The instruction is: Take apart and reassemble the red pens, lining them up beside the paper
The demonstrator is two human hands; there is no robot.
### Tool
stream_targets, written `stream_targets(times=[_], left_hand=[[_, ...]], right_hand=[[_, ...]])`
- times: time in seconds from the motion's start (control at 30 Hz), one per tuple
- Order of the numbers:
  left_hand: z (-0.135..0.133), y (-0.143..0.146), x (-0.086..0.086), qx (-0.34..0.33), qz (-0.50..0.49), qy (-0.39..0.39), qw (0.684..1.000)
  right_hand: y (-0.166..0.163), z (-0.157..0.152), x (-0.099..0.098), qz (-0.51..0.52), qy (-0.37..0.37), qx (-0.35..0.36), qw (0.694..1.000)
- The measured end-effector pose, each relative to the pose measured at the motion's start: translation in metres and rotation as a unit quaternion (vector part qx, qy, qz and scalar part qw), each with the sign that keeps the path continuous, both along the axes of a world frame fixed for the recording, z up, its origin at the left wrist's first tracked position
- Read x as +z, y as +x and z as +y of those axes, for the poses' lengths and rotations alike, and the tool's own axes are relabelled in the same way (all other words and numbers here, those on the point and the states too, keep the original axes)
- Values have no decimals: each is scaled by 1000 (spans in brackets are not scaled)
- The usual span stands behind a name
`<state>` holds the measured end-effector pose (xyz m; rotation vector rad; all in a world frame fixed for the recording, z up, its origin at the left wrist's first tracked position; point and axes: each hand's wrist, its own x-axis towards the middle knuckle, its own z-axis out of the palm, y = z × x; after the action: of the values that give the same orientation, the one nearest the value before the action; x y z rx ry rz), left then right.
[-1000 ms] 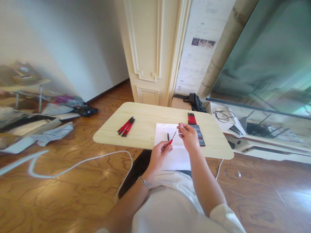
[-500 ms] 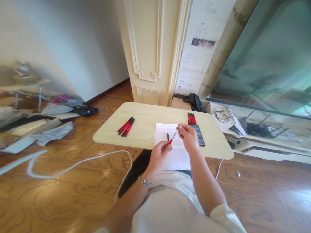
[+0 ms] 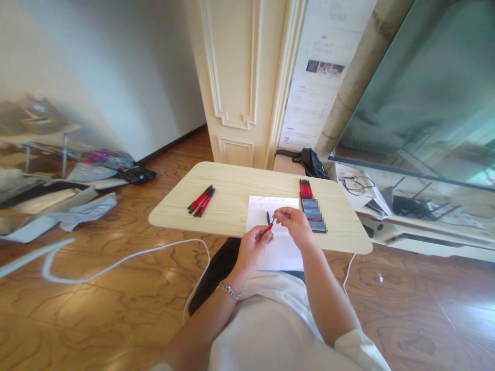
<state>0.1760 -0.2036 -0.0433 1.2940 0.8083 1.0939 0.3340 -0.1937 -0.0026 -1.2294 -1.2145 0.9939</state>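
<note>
Over the white paper (image 3: 284,255), my left hand (image 3: 253,247) is closed on a red pen barrel (image 3: 270,226) that points up and to the right. My right hand (image 3: 296,225) pinches the upper end of a thin dark pen refill (image 3: 274,220). The refill's lower end is in the mouth of the barrel, and only a short length shows between my fingers. A small black pen part (image 3: 268,217) lies on the paper just beyond my left hand.
Several red and black pens (image 3: 201,201) lie in a bunch on the left of the table (image 3: 232,180). More pens (image 3: 306,188) stand in a row at the right, above a dark flat phone-like object (image 3: 314,215). A black bag (image 3: 311,163) sits behind the table.
My right hand has moved down and left toward my left hand. Less of the refill shows above the red barrel now. My left hand has hardly moved.
</note>
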Motion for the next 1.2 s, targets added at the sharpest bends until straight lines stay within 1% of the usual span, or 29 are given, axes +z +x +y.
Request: stream_targets(times=[0.07, 0.13, 0.17, 0.23, 0.3, 0.37, 0.4, 0.43, 0.47, 0.5, 0.53, 0.57, 0.63, 0.67, 0.7, 0.77, 0.8, 0.87, 0.97, 1.2], left_hand=[[1, -2, -1, 7, -3, 0, 1000], [2, -4, 1, 17, -2, 2, 1000], [3, -5, 2, 19, 0, 2, 1000], [3, -7, 4, 21, 3, 5, 1000], [3, -7, 6, 23, 8, 9, 1000], [4, -8, 8, 27, 11, 11, 1000], [4, -8, 8, 30, 11, 10, 999], [3, -8, 9, 32, 11, 8, 999], [3, -8, 9, 33, 11, 6, 999], [3, -8, 9, 34, 9, 3, 999], [3, -8, 8, 33, 5, 0, 999], [3, -7, 8, 31, 2, -2, 1000], [2, -6, 7, 25, -3, -4, 1000], [2, -6, 6, 23, -2, -2, 1000], [1, -5, 5, 20, 1, 1, 1000], [0, -3, 4, 14, 11, 10, 1000], [0, -2, 3, 11, 14, 14, 1000], [-1, -1, 1, 6, 20, 19, 1000], [-1, -1, -1, 2, 30, 27, 999], [-1, -2, -4, 5, 39, 35, 999]], right_hand=[[3, 8, -6, -37, -20, 6, 999], [4, 17, -12, -134, -39, -21, 990], [2, 22, -14, -196, -49, -39, 979], [-4, 31, -16, -321, -83, -68, 941], [-12, 38, -15, -416, -134, -76, 896], [-18, 45, -15, -471, -174, -78, 861], [-19, 48, -15, -484, -183, -78, 852], [-18, 50, -16, -486, -185, -78, 850], [-16, 51, -17, -479, -180, -77, 856], [-14, 52, -18, -459, -169, -76, 869], [-10, 52, -19, -424, -154, -74, 889], [-6, 51, -20, -372, -135, -71, 916], [1, 47, -20, -215, -89, -64, 970], [4, 43, -18, -122, -65, -62, 988], [6, 39, -15, -31, -43, -62, 997], [9, 31, -7, 114, -6, -64, 991], [10, 28, -2, 163, 7, -67, 984], [9, 22, 6, 220, 24, -75, 972], [8, 20, 13, 246, 40, -87, 965], [5, 19, 15, 267, 51, -76, 959]])
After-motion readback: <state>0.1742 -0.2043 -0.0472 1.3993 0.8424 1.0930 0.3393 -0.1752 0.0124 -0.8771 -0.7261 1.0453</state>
